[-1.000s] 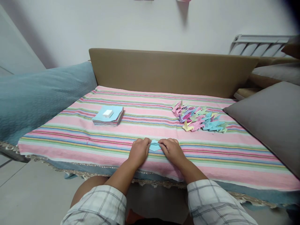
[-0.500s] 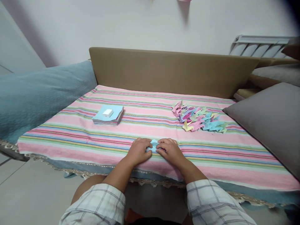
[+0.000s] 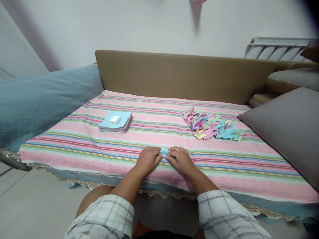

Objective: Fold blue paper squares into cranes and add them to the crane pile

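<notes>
A striped cloth (image 3: 159,114) spread across the seat, below a brown backrest (image 3: 184,78). A gray cushion (image 3: 286,122) leaned at the right. Colorful folded paper figures (image 3: 211,126) lay in a cluster right of center, and a paper stack (image 3: 116,125) sat at the left. At the near middle, the left hand (image 3: 148,159) and right hand (image 3: 181,160) pinched opposite sides of a small light-blue paper (image 3: 164,152), partly hidden by the fingers. A white block (image 3: 115,119) rested on the stack.
</notes>
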The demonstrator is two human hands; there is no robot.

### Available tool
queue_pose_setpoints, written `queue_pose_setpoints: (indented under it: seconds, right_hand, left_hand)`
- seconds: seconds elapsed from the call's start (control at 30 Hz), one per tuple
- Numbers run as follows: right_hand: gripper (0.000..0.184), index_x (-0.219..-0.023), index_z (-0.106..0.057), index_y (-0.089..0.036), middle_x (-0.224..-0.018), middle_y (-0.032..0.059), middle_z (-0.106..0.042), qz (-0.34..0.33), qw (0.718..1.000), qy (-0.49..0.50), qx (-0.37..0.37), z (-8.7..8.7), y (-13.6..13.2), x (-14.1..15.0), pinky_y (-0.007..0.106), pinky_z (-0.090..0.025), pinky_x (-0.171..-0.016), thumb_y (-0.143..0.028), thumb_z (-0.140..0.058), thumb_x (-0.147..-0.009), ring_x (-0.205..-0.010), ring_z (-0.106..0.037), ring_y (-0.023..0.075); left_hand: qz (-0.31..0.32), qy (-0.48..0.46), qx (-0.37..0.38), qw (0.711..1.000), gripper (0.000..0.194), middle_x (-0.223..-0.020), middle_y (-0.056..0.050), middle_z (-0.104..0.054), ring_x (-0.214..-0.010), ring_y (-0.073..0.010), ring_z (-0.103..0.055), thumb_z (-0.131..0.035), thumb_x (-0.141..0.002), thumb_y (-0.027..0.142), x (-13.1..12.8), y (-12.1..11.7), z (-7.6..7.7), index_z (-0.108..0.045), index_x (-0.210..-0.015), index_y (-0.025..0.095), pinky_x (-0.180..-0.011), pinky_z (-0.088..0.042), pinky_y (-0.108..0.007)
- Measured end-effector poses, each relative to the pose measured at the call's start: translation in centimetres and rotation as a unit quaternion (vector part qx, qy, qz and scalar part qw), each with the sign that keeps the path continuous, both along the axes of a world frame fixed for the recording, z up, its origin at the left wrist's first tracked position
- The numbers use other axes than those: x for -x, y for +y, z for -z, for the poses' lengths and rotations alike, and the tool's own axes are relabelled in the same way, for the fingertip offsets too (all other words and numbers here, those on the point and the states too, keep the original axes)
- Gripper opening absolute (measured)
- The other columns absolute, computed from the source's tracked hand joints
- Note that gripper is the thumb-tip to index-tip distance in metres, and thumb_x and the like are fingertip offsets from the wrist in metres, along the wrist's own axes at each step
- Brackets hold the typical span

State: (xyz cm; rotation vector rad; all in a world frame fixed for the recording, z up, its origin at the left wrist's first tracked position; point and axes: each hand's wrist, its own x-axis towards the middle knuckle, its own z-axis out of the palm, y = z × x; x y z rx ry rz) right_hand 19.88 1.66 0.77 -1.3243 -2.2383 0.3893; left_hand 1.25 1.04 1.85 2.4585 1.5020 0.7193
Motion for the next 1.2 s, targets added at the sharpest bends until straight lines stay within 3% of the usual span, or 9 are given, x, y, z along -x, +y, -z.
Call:
queue_pose_setpoints:
  seconds: [0.37,0.47,0.6,0.83,1.0,1.2]
  right_hand:
    - [0.012,-0.063,-0.06,-0.021,-0.092,0.0009,-0.065,0.11,0.994,0.0,-0.002,-0.1,-0.3,1.9,0.032,-0.031,-0.08,-0.026,-0.057,-0.074,-0.088,-0.053,0.0189]
    - [0.006,-0.073,-0.058,-0.022,-0.084,0.001,-0.064,0.117,0.993,0.019,-0.003,0.2,-0.2,1.8,0.033,-0.032,-0.078,-0.028,-0.059,-0.072,-0.084,-0.053,0.0197]
    - [0.021,-0.094,-0.058,-0.024,-0.09,0.0013,-0.064,0.111,0.992,0.062,0.004,0.3,-0.2,1.5,0.035,-0.032,-0.08,-0.029,-0.058,-0.074,-0.085,-0.054,0.0205]
    - [0.012,-0.08,-0.068,-0.028,-0.095,0.0004,-0.066,0.062,0.997,0.037,0.022,-0.1,-0.3,1.2,0.037,-0.03,-0.085,-0.024,-0.056,-0.08,-0.093,-0.053,0.0197]
    - [0.017,-0.087,-0.07,-0.031,-0.098,0.0004,-0.066,0.026,0.999,0.015,0.016,0.1,0.0,0.6,0.037,-0.032,-0.085,-0.023,-0.056,-0.082,-0.094,-0.054,0.0194]
    - [0.032,-0.101,-0.067,-0.032,-0.105,0.0018,-0.064,-0.054,0.996,-0.062,-0.036,-0.1,-0.4,-0.5,0.037,-0.034,-0.086,-0.014,-0.05,-0.082,-0.097,-0.052,0.0198]
  left_hand:
    - [-0.068,-0.008,0.012,0.998,0.01,-0.096,-0.002,-0.069,-0.084,-0.0184,-0.06,-0.06,-0.075,0.025,-0.7,-0.1,0.4,-0.06,-0.065,0.021,-0.08,-0.041,-0.032]
    - [-0.091,-0.01,0.024,0.995,0.007,-0.091,-0.001,-0.069,-0.082,-0.0194,-0.058,-0.063,-0.073,0.026,-0.8,-0.1,0.4,-0.058,-0.071,0.021,-0.075,-0.041,-0.031]
    - [-0.116,-0.028,0.033,0.992,0.02,-0.09,-0.001,-0.067,-0.082,-0.0201,-0.057,-0.065,-0.072,0.027,-0.7,-0.2,0.2,-0.056,-0.089,0.023,-0.071,-0.041,-0.031]
    - [-0.037,-0.012,0.028,0.999,0.008,-0.092,0.0,-0.068,-0.089,-0.0178,-0.059,-0.06,-0.076,0.021,-0.3,0.3,0.5,-0.065,-0.081,0.024,-0.082,-0.041,-0.031]
    - [0.012,-0.001,0.025,1.0,0.02,-0.108,-0.002,-0.067,-0.1,-0.0175,-0.059,-0.056,-0.078,0.014,0.4,0.7,0.5,-0.068,-0.088,0.026,-0.088,-0.042,-0.032]
    - [0.048,0.086,0.014,0.995,0.026,-0.117,-0.004,-0.062,-0.098,-0.0217,-0.06,-0.05,-0.082,0.016,0.9,0.2,-0.1,-0.07,-0.094,0.027,-0.087,-0.044,-0.038]
